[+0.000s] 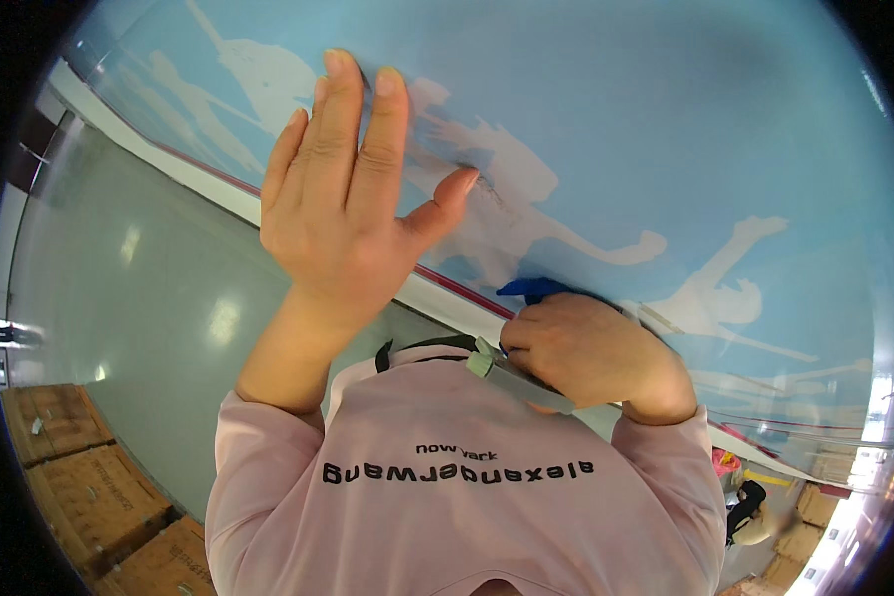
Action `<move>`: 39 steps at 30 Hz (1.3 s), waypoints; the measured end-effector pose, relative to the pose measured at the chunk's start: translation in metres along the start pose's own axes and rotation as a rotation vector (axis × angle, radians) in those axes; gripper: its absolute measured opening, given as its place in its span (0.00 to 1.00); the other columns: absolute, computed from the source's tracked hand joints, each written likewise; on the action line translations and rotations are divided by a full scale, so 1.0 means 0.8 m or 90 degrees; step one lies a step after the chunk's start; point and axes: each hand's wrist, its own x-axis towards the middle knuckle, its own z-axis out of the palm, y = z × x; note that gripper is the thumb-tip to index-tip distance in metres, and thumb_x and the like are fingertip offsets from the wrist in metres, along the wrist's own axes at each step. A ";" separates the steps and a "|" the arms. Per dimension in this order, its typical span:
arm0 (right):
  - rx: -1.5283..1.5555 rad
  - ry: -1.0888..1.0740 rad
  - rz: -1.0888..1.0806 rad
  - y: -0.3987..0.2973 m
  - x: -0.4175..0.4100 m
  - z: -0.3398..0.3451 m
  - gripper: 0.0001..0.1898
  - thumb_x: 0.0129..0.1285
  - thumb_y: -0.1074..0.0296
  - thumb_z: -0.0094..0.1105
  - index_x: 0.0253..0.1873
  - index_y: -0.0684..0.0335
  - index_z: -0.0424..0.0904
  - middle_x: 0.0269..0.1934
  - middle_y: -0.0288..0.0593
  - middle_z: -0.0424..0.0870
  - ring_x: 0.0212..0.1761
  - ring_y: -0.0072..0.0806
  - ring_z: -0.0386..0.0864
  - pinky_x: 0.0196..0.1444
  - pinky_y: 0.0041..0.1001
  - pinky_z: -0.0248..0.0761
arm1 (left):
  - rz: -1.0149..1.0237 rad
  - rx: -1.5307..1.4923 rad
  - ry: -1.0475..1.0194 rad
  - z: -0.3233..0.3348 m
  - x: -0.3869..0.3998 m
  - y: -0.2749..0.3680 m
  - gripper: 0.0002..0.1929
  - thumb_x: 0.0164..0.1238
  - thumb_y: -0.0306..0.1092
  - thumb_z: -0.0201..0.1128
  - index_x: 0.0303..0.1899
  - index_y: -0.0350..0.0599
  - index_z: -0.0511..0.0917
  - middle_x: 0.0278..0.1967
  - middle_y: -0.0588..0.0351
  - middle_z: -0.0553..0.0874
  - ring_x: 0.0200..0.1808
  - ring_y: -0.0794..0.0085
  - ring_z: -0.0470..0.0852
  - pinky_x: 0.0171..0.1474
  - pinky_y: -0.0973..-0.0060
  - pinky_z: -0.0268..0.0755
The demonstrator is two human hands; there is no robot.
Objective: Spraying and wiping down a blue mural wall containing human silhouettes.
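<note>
My left hand [343,179] lies palm down, fingers spread, on or just over a large glossy light-blue surface [678,112] with pale figure shapes printed on it. A dark smudge shows on the surface by my left thumb. Close to the surface's red-lined edge, my right hand [588,346] is curled around a blue cloth [533,289], most of it hidden by the fingers. Under the right hand, against my shirt, is a translucent bottle [521,380] with a pale green cap; whether the hand also holds it, I cannot tell.
A white rim with a red stripe [462,290] borders the blue surface. Beyond it is a grey-green glossy floor [141,246]. Wooden crates [97,499] stand at the lower left. At the lower right are a person [749,518], a pink item [725,460] and more wooden boxes.
</note>
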 end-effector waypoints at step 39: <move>-0.020 0.014 -0.043 0.002 0.000 0.001 0.14 0.48 0.57 0.61 0.28 0.64 0.80 0.32 0.41 0.76 0.36 0.40 0.75 0.40 0.36 0.67 | -0.007 -0.080 0.021 0.001 -0.003 0.001 0.37 0.47 0.50 0.77 0.57 0.35 0.79 0.59 0.38 0.80 0.49 0.53 0.85 0.51 0.66 0.78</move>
